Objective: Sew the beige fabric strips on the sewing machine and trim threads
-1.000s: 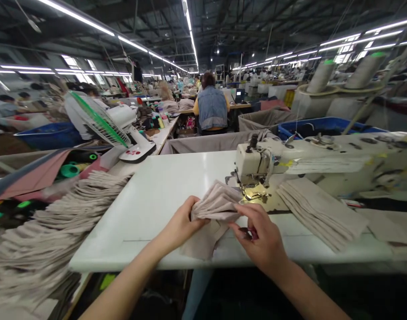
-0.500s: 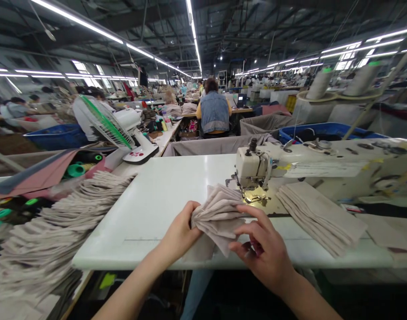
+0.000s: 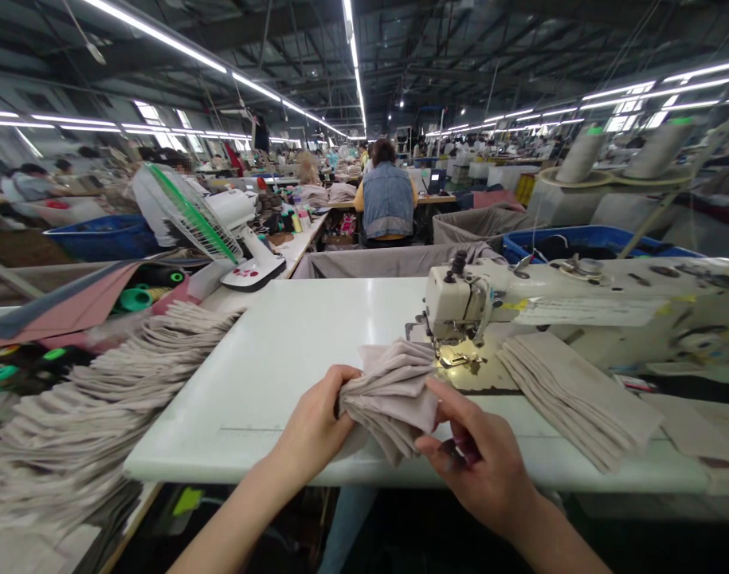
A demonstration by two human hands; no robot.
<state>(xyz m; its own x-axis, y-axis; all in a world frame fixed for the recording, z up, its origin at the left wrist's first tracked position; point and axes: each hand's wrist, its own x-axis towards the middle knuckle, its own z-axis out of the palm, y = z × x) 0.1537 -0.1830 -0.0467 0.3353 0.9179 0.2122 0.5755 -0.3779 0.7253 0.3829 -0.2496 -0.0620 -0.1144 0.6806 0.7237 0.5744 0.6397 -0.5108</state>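
Left hand (image 3: 314, 430): clamping the cloth bundle (image 3: 391, 395) at its edge, keeping the layers together.
Right hand (image 3: 480, 470): pinching the bundle's lower corner, beside the sewing machine (image 3: 460, 307).

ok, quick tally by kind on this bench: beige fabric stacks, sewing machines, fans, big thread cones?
beige fabric stacks: 3 (held bundle, left pile, right pile)
sewing machine: 1
fan: 1
thread cones: 2 ()
Total: 7

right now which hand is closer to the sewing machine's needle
Right. The right hand sits just below and in front of the needle; the left hand grips the fabric bundle further to the left.
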